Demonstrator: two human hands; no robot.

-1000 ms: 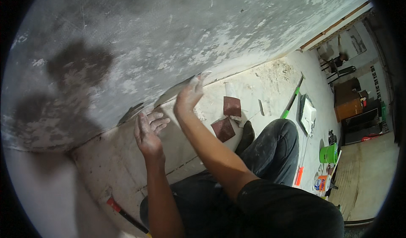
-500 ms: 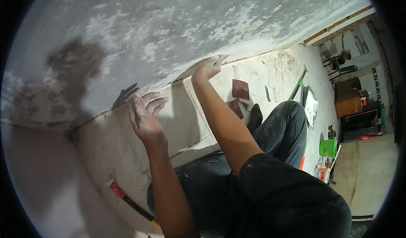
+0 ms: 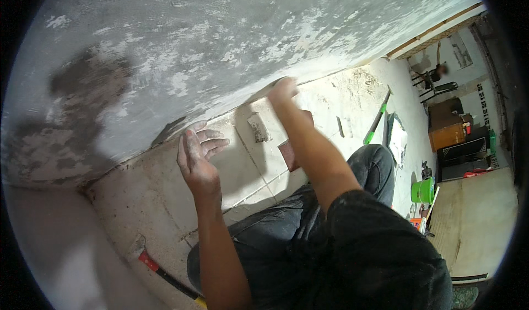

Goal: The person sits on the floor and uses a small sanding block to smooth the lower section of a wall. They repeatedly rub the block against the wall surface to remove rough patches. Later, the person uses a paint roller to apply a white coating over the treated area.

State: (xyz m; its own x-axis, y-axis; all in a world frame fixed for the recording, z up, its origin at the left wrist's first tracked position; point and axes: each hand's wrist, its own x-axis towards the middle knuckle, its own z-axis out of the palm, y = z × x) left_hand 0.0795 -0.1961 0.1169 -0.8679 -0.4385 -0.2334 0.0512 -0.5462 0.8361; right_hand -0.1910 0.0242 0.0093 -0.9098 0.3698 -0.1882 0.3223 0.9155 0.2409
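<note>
My left hand (image 3: 201, 161), dusty white, is beside the foot of the grey, patchily whitened wall (image 3: 220, 45), with its fingers spread and nothing held. My right hand (image 3: 284, 92) reaches to the wall's base farther right; it is smeared by motion, so its fingers and anything in them cannot be made out. Below it on the white tiled floor (image 3: 198, 194) lies a small pale, speckled scrap (image 3: 259, 127). Reddish-brown sandpaper squares (image 3: 288, 153) are partly behind my right forearm.
A red-black handled tool (image 3: 171, 277) lies at lower left. Right are a thin dark strip (image 3: 340, 126), green-handled tool (image 3: 375, 124), white tray (image 3: 398, 139), green bucket (image 3: 423, 190) and pale board (image 3: 474, 216). Furniture (image 3: 445, 136) and a blurred person (image 3: 438, 73) are in the background.
My right hand has moved right along the wall's base since a second ago, and is now blurred. The speckled scrap has come into view left of my forearm. My left hand stays spread, shifting slightly.
</note>
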